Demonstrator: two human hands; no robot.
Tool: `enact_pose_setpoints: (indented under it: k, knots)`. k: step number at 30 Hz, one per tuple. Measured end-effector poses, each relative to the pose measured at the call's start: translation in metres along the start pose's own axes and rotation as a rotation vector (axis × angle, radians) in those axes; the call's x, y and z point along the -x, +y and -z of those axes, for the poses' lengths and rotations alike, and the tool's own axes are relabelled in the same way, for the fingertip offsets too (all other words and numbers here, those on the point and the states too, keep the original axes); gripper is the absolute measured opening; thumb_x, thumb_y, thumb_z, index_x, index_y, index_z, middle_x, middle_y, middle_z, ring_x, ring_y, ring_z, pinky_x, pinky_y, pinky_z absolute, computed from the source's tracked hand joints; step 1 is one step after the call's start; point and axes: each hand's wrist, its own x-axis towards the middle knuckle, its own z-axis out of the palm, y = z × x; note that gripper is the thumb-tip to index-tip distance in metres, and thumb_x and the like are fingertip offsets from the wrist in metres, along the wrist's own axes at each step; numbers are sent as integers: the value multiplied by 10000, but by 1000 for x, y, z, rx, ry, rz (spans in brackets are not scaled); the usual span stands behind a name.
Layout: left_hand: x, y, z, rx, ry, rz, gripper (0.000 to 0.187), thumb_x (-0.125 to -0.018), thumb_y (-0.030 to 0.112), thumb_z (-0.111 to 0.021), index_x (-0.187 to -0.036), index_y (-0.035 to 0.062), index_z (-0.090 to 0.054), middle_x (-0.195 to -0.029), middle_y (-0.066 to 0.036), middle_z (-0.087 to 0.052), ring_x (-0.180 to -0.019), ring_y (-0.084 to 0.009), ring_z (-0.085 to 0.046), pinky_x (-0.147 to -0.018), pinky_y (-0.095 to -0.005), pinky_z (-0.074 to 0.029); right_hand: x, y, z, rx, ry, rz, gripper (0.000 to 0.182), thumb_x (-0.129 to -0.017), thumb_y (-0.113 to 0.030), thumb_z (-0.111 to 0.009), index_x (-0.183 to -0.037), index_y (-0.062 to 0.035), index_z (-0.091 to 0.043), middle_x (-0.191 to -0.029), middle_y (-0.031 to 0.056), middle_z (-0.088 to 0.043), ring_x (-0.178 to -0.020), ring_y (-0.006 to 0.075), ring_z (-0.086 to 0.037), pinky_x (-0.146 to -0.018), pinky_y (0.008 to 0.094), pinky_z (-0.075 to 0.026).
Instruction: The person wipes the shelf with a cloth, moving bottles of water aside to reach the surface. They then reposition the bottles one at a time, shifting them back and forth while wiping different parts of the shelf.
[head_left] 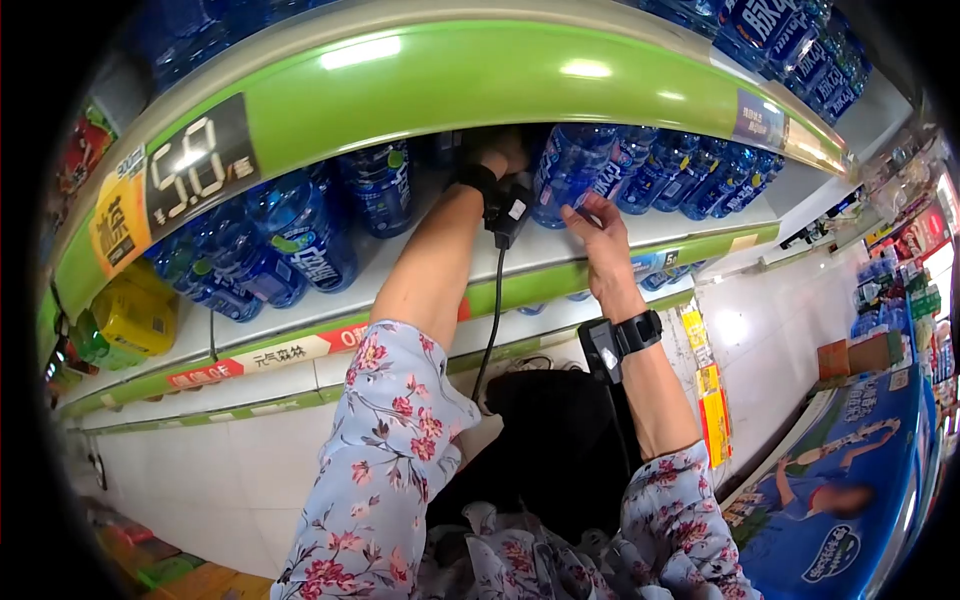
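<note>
My left hand (507,150) reaches deep into the shelf gap, under the green upper edge. Its fingers are in shadow, so I cannot see whether they hold anything. Just to its right stands a blue drink bottle (573,170), upright near the front of the shelf. My right hand (606,240) has its thumb and fingers closed at the lower right side of this bottle. A row of similar blue bottles (668,170) continues to the right. On the left of my left arm is another blue bottle (376,190), with a gap between it and my wrist.
More blue bottles (305,235) and a yellow bottle (140,310) fill the shelf's left side. The green shelf edge (450,75) with a price sign (200,160) overhangs my hands. A cable (494,320) hangs from my left wrist. A blue printed box (840,490) stands at lower right.
</note>
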Motion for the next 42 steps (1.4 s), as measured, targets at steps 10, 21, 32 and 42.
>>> enact_pose_setpoints:
  k: [10, 21, 32, 42]
  knots:
    - [51, 14, 7, -40, 8, -97, 369, -898, 207, -372, -1153, 27, -568, -1185, -176, -563, -1102, -298, -528, -953, -386, -396, -14, 25, 3, 274, 33, 174, 538, -667, -154, -774, -1099, 14, -503, -1044, 93, -518, -888, 161, -520, -766, 279, -435]
    - [98, 53, 52, 641, 232, 81, 401, -892, 291, -392, -1163, 47, -559, -1211, -172, -551, -1143, -308, -501, -960, -382, -377, -15, -2, -21, 379, -84, 233, 506, -654, -183, -782, -1055, 5, -537, -965, 99, -626, -856, 164, -591, -786, 284, -461]
    - [122, 101, 70, 1353, -2, 437, 479, -885, 393, -391, -1176, 38, -524, -1148, -85, -549, -1025, -195, -496, -912, -363, -369, 45, -23, 0, 307, -162, 145, 321, -709, -54, -750, -989, -1, -604, -915, 64, -651, -833, 127, -598, -780, 269, -467]
    - [192, 106, 98, 915, 551, 132, 479, -927, 342, -387, -1249, -2, -473, -1251, -234, -482, -1153, -353, -459, -967, -379, -351, 60, -60, -25, 389, -241, 191, 350, -717, -71, -747, -1018, 19, -591, -950, 61, -644, -845, 124, -591, -794, 271, -460]
